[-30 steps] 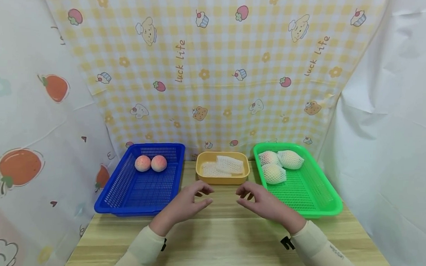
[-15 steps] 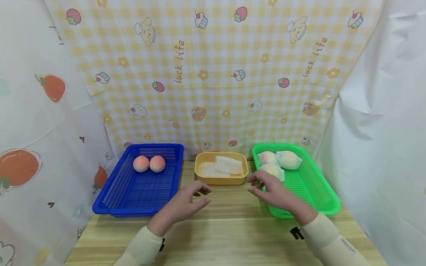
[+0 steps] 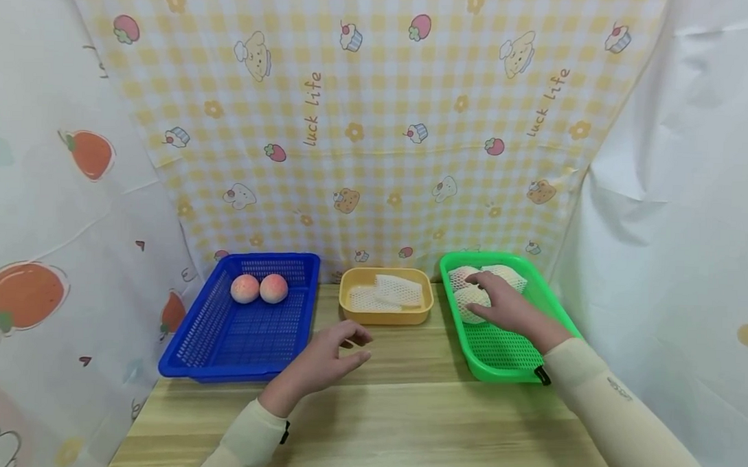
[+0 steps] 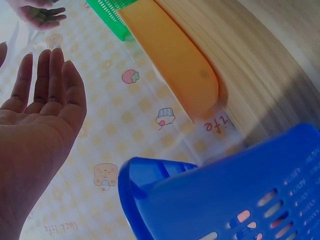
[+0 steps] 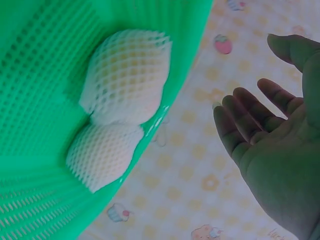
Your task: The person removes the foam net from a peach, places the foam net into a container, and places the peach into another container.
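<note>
My right hand [image 3: 510, 308] hovers over the green basket [image 3: 496, 370], thumb and fingers apart, holding nothing. Beneath and beside its fingertips is a peach in white foam netting [image 3: 468, 302]; a second netted peach [image 3: 461, 278] and a third [image 3: 513, 277], partly covered by the hand, sit behind it. The right wrist view shows two netted fruits, the upper one [image 5: 127, 75] larger, with a gap between them and the hand. My left hand [image 3: 325, 359] is held above the table beside the blue basket [image 3: 184, 364], fingers loosely bent, holding nothing. Two bare peaches [image 3: 245, 289] lie in that basket.
Between the baskets stands a small yellow tray [image 3: 383, 317] with white foam net sleeves [image 3: 399, 289] in it. A wood-grain table [image 3: 398, 420] carries everything. Behind it hangs a checked cloth [image 3: 376, 178]; white sheets [image 3: 677, 237] line the sides.
My right hand has moved right and forward, from in front of the yellow tray to over the netted peaches. My left hand has stayed nearly in place. The view has shifted slightly.
</note>
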`<state>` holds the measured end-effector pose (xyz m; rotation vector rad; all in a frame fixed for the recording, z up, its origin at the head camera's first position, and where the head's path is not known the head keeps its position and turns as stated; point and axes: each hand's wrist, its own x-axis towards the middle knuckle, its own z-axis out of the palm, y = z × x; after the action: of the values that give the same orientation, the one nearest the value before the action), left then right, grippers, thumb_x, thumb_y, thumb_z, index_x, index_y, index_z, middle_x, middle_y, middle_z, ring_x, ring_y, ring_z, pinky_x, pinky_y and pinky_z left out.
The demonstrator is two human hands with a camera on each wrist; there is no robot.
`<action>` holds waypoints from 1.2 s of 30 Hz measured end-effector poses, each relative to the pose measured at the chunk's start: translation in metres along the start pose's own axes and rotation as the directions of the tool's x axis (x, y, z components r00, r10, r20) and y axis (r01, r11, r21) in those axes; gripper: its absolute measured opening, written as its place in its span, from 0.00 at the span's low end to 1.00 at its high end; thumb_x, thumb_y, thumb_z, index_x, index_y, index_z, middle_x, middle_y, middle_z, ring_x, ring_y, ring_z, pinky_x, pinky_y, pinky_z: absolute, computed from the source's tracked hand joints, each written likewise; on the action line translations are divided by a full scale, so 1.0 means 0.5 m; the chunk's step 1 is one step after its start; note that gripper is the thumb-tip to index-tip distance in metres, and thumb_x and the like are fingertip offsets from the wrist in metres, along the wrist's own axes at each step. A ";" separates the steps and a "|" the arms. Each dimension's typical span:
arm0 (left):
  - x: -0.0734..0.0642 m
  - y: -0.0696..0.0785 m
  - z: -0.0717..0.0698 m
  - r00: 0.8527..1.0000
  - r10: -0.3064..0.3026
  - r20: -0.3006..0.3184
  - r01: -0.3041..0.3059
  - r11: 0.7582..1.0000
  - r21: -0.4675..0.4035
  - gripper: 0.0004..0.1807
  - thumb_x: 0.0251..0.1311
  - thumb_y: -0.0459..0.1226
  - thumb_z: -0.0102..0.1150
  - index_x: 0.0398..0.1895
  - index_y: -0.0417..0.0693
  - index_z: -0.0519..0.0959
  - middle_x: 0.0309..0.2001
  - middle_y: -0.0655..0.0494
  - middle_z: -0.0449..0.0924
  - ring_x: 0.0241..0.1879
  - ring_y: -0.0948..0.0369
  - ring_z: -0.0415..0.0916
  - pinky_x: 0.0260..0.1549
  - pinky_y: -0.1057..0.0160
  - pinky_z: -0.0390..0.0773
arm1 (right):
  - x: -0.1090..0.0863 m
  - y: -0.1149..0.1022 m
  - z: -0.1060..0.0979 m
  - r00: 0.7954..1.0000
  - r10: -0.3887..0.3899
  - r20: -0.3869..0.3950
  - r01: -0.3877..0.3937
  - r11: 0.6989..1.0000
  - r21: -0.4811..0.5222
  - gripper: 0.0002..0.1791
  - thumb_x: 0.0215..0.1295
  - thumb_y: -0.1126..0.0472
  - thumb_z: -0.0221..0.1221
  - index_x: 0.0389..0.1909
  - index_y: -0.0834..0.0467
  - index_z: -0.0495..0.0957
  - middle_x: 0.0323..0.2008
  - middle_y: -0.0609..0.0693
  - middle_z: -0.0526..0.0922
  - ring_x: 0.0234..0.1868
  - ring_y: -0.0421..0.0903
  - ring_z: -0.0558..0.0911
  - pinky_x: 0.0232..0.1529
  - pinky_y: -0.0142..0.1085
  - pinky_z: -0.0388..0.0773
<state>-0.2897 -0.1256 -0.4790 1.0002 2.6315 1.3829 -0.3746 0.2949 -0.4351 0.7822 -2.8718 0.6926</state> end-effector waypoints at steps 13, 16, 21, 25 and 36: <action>0.000 0.005 0.012 0.999 -0.038 0.006 0.038 0.999 -0.026 0.11 0.78 0.38 0.67 0.59 0.53 0.83 0.56 0.60 0.85 0.59 0.49 0.84 0.62 0.38 0.81 | 0.051 0.063 0.032 0.996 0.023 0.090 -0.015 0.995 -0.094 0.34 0.76 0.58 0.71 0.75 0.67 0.72 0.72 0.70 0.74 0.76 0.75 0.68 0.73 0.69 0.69; -0.001 0.005 0.012 0.999 -0.041 0.006 0.041 0.999 -0.016 0.11 0.78 0.37 0.67 0.59 0.53 0.83 0.56 0.60 0.86 0.58 0.52 0.84 0.62 0.39 0.82 | 0.066 0.078 0.040 0.994 0.018 0.107 -0.001 0.988 -0.156 0.36 0.72 0.57 0.74 0.75 0.66 0.73 0.70 0.70 0.76 0.74 0.75 0.71 0.72 0.69 0.70; -0.002 0.004 0.011 1.000 -0.027 0.013 0.027 1.000 -0.006 0.11 0.80 0.42 0.66 0.60 0.53 0.83 0.57 0.60 0.86 0.58 0.55 0.83 0.61 0.38 0.82 | 0.088 0.094 0.048 0.984 0.041 0.171 -0.003 0.976 -0.216 0.42 0.64 0.56 0.77 0.77 0.64 0.73 0.68 0.69 0.77 0.68 0.71 0.77 0.65 0.66 0.77; -0.001 0.003 0.011 1.000 -0.024 0.019 0.024 1.000 -0.015 0.12 0.81 0.43 0.65 0.60 0.52 0.83 0.57 0.58 0.86 0.59 0.55 0.83 0.61 0.38 0.82 | 0.098 0.103 0.053 0.972 0.080 0.222 -0.030 0.975 -0.221 0.45 0.60 0.56 0.79 0.78 0.62 0.73 0.66 0.67 0.77 0.64 0.68 0.79 0.61 0.64 0.81; 0.000 0.002 0.011 0.999 -0.034 0.021 0.034 0.999 -0.012 0.12 0.80 0.42 0.66 0.60 0.53 0.83 0.57 0.59 0.86 0.59 0.56 0.83 0.62 0.41 0.82 | 0.102 0.137 0.081 0.964 0.081 0.254 -0.022 0.973 -0.230 0.45 0.57 0.64 0.83 0.75 0.60 0.73 0.51 0.60 0.71 0.47 0.55 0.73 0.44 0.51 0.81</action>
<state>-0.2875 -0.1214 -0.4816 0.9586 2.6092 1.3721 -0.4516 0.3060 -0.4889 0.8233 -3.1412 0.2738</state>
